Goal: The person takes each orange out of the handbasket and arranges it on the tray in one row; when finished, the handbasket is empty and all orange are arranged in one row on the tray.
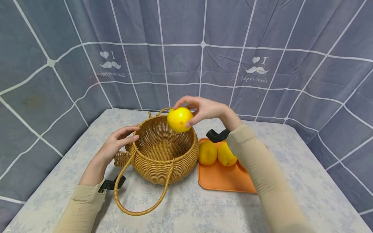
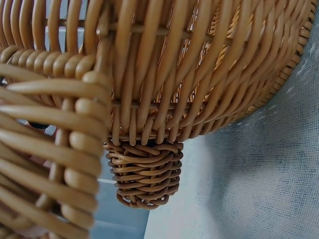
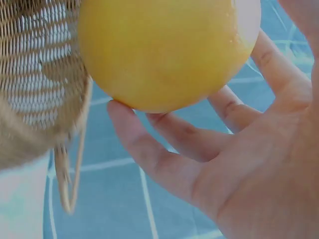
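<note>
My right hand (image 1: 204, 108) pinches a round yellow fruit (image 1: 179, 119) between thumb and fingers, above the back right part of the basket's mouth. In the right wrist view the fingertips press the underside of that fruit (image 3: 164, 55), beside the woven wall. The round wicker basket (image 1: 166, 170) stands upright on the table, and no fruit shows inside it. At its left rim my left hand (image 1: 118, 142) holds on with fingers and thumb. The left wrist view is filled by the basket's weave (image 2: 199, 79), so that hand is mostly hidden there.
Right of the basket lies an orange tray (image 1: 224, 181) with several fruits, among them a yellow one (image 1: 207, 152); my right forearm partly covers it. One basket handle (image 1: 142, 212) hangs down toward the front. A grey checked curtain (image 1: 180, 61) stands behind the table.
</note>
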Demonstrator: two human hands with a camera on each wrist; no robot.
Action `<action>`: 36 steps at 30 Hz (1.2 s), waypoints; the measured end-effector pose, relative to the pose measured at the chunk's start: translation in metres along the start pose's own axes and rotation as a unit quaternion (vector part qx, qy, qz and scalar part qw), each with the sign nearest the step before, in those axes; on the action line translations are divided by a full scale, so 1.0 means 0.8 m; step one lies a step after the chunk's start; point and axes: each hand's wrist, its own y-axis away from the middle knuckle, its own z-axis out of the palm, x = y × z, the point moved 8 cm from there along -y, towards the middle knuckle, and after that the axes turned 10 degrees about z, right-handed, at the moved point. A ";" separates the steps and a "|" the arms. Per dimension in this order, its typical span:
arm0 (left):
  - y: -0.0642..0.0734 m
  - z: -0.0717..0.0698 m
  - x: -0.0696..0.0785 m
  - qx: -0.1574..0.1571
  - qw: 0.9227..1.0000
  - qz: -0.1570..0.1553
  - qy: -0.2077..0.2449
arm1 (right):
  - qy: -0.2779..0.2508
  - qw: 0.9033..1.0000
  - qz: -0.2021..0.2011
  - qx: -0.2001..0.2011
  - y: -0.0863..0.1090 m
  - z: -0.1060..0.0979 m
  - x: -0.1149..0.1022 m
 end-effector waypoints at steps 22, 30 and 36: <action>0.000 -0.001 -0.001 -0.005 1.000 -0.001 -0.013 | -0.019 0.973 -0.014 0.231 0.224 -0.047 0.095; 0.000 0.000 -0.002 -0.006 1.000 -0.001 -0.006 | -0.041 0.961 -0.021 0.271 0.289 -0.039 0.130; 0.000 -0.001 -0.002 -0.006 1.000 0.000 -0.006 | -0.048 0.952 -0.002 0.302 0.330 -0.035 0.154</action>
